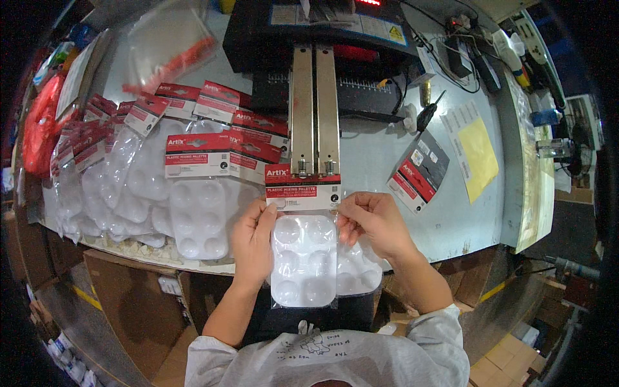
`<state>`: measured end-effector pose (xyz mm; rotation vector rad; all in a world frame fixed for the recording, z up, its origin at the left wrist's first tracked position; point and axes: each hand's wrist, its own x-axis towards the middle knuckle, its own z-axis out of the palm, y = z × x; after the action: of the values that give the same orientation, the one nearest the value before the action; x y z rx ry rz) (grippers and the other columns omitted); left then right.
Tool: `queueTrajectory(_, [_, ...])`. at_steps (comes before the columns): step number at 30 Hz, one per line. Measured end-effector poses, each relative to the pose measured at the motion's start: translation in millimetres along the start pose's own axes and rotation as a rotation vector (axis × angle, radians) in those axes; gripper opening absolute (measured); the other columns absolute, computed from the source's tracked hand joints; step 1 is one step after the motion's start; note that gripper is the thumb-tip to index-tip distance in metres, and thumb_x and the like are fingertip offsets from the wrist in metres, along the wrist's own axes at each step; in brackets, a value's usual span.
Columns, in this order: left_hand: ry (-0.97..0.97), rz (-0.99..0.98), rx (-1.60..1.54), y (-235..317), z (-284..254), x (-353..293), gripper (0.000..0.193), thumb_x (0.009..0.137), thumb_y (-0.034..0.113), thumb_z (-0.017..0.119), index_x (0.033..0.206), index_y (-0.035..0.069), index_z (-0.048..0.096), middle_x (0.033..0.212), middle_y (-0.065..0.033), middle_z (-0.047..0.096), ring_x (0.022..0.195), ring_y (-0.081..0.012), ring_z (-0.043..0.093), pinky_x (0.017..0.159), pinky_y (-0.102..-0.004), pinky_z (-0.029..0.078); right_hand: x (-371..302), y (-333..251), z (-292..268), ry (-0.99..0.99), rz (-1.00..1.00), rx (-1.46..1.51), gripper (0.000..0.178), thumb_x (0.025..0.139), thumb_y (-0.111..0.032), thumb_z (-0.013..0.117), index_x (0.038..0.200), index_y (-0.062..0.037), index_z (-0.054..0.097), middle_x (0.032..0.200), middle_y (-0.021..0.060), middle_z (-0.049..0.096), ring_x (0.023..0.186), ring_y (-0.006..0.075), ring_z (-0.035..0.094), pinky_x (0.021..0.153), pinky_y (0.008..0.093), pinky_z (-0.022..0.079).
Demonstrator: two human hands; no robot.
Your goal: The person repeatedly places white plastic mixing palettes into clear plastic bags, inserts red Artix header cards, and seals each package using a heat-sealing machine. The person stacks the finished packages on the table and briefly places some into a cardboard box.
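Between my hands hangs a white plastic paint palette [304,261] in a clear bag, its wells facing up. A red and white header card [303,200] sits across the bag's top, its far edge at the ends of two metal arms of a black machine [314,109]. My left hand [253,242] pinches the card's lower left corner, thumb on top. My right hand [379,226] is closed on the card's right edge. Under and right of the held pack, another white palette [360,269] shows in part near the table edge.
Several bagged palettes with header cards [196,155] are heaped on the left. Clear bags [169,48] lie behind them. On the right are a stack of dark and red header cards [418,171], a yellow paper [477,151], a black-handled tool [430,113] and cables [445,64].
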<state>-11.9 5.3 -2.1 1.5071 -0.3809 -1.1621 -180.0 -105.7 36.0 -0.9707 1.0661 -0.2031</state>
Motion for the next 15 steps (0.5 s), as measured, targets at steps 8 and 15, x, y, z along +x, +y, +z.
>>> queueTrajectory(8, [0.047,0.172,0.146,1,4,-2,0.018,0.089,0.011,0.048,0.080,-0.002,0.056,0.076,-0.0048,0.053,0.072,-0.0117,0.048,0.067,-0.0246,0.039,5,-2,-3,0.019,-0.014,-0.027,0.020,0.087,-0.013,0.053,0.080,0.0049,0.058,0.070,0.0104,0.061,0.056,0.0155,0.061,0.046,0.0244,0.047])
queueTrajectory(15, [0.051,0.327,0.235,6,4,35,0.016,0.087,0.011,0.049,0.079,-0.002,0.053,0.076,-0.0094,0.052,0.072,-0.0191,0.051,0.069,-0.0279,0.040,26,-5,0,0.084,-0.133,0.084,0.016,0.087,-0.011,0.053,0.082,0.0028,0.059,0.069,0.0074,0.060,0.053,0.0127,0.058,0.047,0.0220,0.046])
